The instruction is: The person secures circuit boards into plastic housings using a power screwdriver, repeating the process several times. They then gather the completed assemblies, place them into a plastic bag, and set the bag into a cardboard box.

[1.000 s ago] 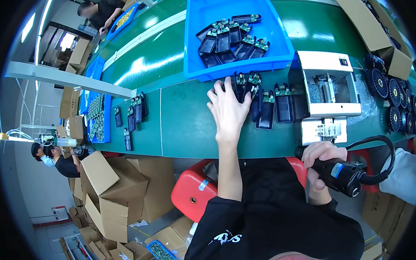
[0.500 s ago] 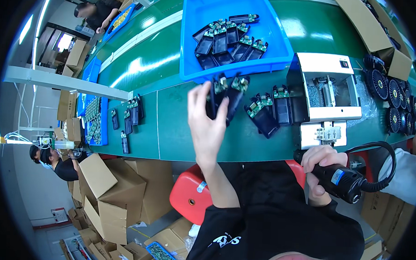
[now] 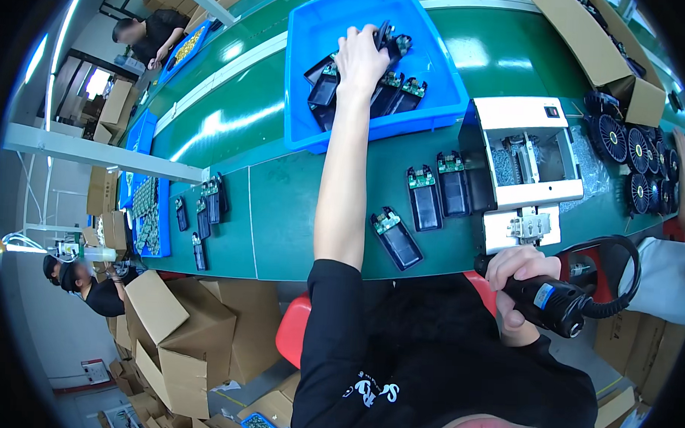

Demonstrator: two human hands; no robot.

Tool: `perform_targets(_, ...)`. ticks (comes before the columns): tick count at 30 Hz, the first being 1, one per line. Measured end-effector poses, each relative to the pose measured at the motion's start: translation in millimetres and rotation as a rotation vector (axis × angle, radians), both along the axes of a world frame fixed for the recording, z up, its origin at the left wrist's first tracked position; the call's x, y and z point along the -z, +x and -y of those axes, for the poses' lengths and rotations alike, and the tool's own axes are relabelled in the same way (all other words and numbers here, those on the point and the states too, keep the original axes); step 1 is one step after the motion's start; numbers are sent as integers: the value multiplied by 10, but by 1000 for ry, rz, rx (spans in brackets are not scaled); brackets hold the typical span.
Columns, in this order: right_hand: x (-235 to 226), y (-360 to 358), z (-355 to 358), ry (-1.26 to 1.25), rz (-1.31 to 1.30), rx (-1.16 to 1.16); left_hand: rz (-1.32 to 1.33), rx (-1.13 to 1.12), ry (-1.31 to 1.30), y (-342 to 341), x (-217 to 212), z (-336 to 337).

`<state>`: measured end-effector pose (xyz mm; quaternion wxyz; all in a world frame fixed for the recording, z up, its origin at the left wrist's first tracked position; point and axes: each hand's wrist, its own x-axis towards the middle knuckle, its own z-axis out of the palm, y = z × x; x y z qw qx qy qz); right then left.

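Note:
My left hand [image 3: 361, 58] reaches into the blue bin [image 3: 298, 133], its fingers closed round a black plastic housing [image 3: 383, 36] at the pile there. Much of that housing is hidden behind the fingers. Under and beside this hand lie several more black housings with green circuit boards [image 3: 396, 95]. My right hand [image 3: 523, 275] grips a black electric screwdriver [image 3: 554, 303] with a thick cable, near the table's front edge. Between the two hands, three housings lie on the green table, the nearest one tilted [image 3: 398, 242] and two side by side [image 3: 424, 202].
A white and black screw feeder machine [image 3: 527, 111] stands right of the housings. Beyond it are black spoked wheels [image 3: 640, 153] and an open carton [image 3: 641, 100]. More housings [image 3: 213, 198] lie to the left, by a blue tray of boards [image 3: 160, 238]. A metal beam [image 3: 103, 151] crosses at left.
My left hand has moved from above the table, where it held housings, up into the blue bin. The housings on the table now lie more spread out. My right hand stays on the screwdriver.

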<state>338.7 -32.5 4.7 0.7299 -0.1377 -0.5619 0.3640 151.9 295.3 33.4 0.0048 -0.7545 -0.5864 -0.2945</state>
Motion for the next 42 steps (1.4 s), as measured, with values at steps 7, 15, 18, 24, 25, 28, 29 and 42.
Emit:
perform_targets(7,-31,38,-50,42,81,14,-158,-41,-204,-238,252,-846)
perform_targets(15,-22,90,-64,76,132,-50,-33,167,122,-843,243,-1314)
perform_targets(18,-58,212,-60,60,179,-50,-261,251,-71,-656,-80,-943)
perform_targets(24,-38,170,-94,92,178,-145,-418,258,-259,-848,-44,-577)
perform_targets(25,-45,161,-93,84,176,-150,-414,317,-147,-851,-25,-529)
perform_targets(28,-90,130,-137,103,193,-160,-485,195,67,-1088,-107,-373)
perform_targets(29,-71,144,-139,87,190,-147,-347,313,-9,-950,-298,-109)
perform_targets(42,-87,166,-98,66,198,-90,-853,795,-206,-436,-93,2362)
